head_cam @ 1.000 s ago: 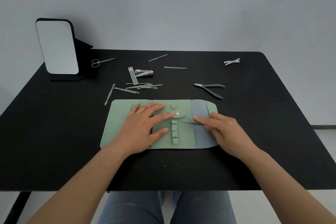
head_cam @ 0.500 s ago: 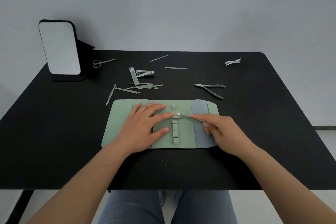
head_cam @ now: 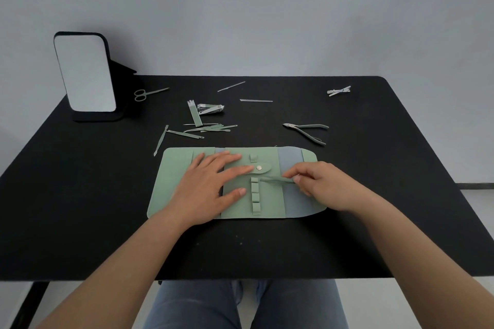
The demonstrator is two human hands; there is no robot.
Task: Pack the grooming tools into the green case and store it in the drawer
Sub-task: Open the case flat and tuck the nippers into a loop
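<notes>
Under both hands, the green case [head_cam: 267,195] lies unfolded on the black surface [head_cam: 80,208]; the left hand [head_cam: 205,189] presses it flat, fingers straight. Right hand's [head_cam: 323,185] grip is clamped on a slim green tool [head_cam: 275,179], its tip beside the loops. Beyond lie nippers [head_cam: 307,131] and scissors [head_cam: 148,93].

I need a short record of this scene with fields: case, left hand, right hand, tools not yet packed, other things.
case: green case, open flat on black table
left hand: left hand pressed flat on case
right hand: right hand pinches slim green tool at the loops
unpacked: scissors, nail clipper, nippers, several thin tools
other: standing mirror
</notes>
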